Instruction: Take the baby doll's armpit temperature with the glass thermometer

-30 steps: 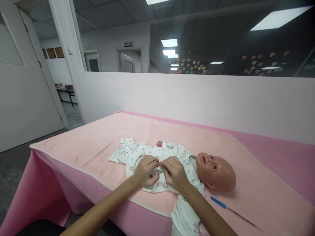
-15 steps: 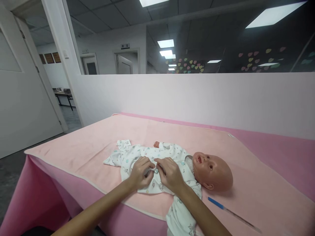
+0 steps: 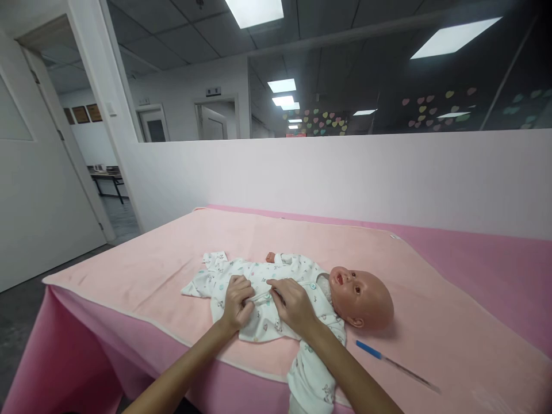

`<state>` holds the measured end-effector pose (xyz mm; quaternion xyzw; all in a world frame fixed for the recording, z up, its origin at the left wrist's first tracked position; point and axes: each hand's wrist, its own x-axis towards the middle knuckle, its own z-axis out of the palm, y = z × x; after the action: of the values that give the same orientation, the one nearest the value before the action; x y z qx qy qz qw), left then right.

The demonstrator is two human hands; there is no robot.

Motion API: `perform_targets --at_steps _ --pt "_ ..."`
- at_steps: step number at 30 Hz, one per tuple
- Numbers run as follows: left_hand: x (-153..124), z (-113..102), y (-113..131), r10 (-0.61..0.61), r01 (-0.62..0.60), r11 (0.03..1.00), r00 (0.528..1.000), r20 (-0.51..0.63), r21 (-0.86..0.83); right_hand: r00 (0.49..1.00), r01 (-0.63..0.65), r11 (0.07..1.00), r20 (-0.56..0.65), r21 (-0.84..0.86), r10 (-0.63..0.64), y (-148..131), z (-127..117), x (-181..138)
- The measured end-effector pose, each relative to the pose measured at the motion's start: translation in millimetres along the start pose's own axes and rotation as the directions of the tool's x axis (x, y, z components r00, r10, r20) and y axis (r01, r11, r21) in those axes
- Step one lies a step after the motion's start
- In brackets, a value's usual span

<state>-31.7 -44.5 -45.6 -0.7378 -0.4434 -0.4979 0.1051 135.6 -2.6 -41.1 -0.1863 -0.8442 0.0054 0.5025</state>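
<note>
Now, doll [image 3: 364,300]: head pointing frame right, long axis nearly level, lower centre.
Left hand [image 3: 237,303]: pinching shirt [image 3: 269,325].
Right hand [image 3: 294,306]: at shirt front, can't tell grip.

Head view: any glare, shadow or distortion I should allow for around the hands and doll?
Head view: the ceiling light glares white at the top; head view, lower down: a soft shadow lies by the doll's head, while the left hand and right hand look fairly sharp; head view, far left: the door leans, likely wide-angle distortion.
</note>
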Motion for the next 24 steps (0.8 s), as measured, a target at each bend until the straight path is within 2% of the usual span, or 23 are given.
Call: perform_targets --at_steps 5,7,12,18,24 --pt "1 -2 2 -0.096 0.106 0.991 0.989 -0.117 0.085 1.000 0.018 0.998 0.025 -0.059 -0.017 1 2 -1" --pt "1 -2 6 -0.060 0.076 0.988 0.990 -0.124 0.136 0.999 0.014 0.997 0.041 -0.081 -0.010 0 2 -2" --pt "0 1 13 0.165 -0.149 0.957 0.985 -0.044 0.251 0.999 0.015 0.995 0.050 -0.101 -0.010 -2 2 -2" --pt "0 6 15 0.194 -0.210 0.919 0.978 0.083 0.334 0.999 0.017 0.992 0.045 -0.122 -0.011 0 2 -4" --pt "0 6 17 0.168 -0.211 0.923 0.973 0.156 0.321 0.999 -0.035 0.975 -0.001 -0.220 0.036 0 3 -8"
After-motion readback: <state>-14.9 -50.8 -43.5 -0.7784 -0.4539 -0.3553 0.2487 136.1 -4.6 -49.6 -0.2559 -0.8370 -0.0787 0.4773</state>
